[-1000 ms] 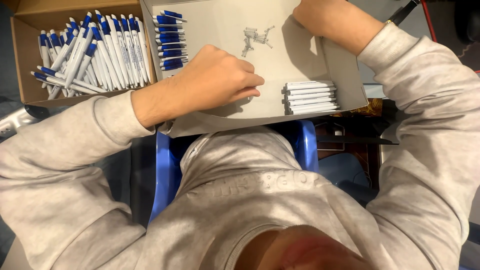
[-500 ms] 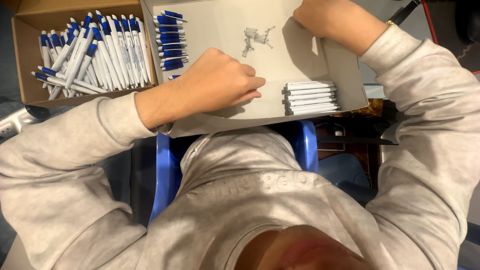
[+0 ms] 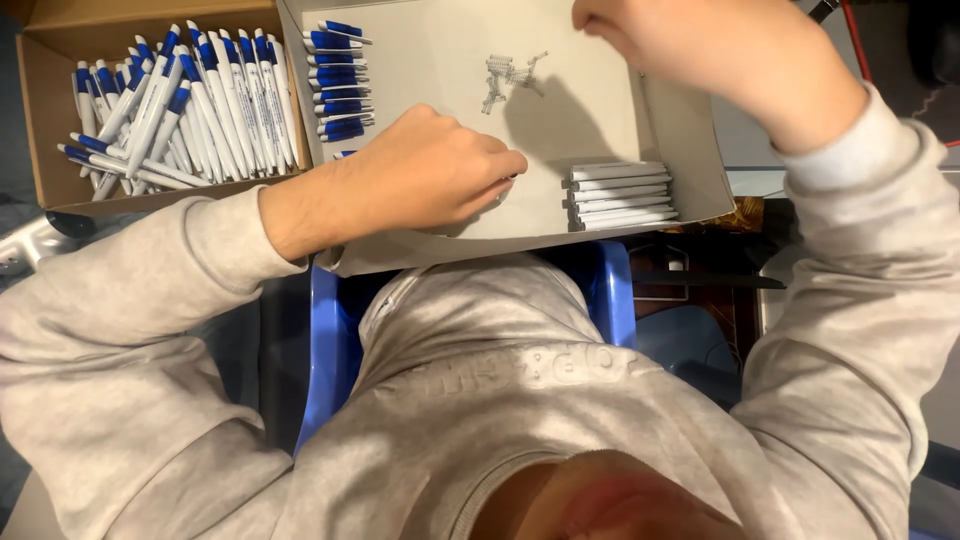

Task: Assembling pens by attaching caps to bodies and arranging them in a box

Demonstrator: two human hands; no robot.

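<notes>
Resting low in the shallow grey cardboard tray, the left hand has its fingers curled down with the fingertips pressed on the tray floor; something small may be under them, but it is hidden, so I cannot tell if the grip holds anything. The right hand is raised at the far edge of the tray, partly cut by the picture border, fingers bent inward; its grip also cannot be judged. Between the two hands, on the tray floor, lies a small heap of metal springs, apart from both hands. Just beside the left fingertips, toward the right, a neat stack of white pen barrels lies against the near wall of the tray. In the far left corner of the same tray is a row of blue pen parts, laid side by side. Left of the tray stands a brown cardboard box filled with assembled white-and-blue pens, piled loosely. The person wears a light grey sweatshirt and sits on a blue chair, visible below the tray.
</notes>
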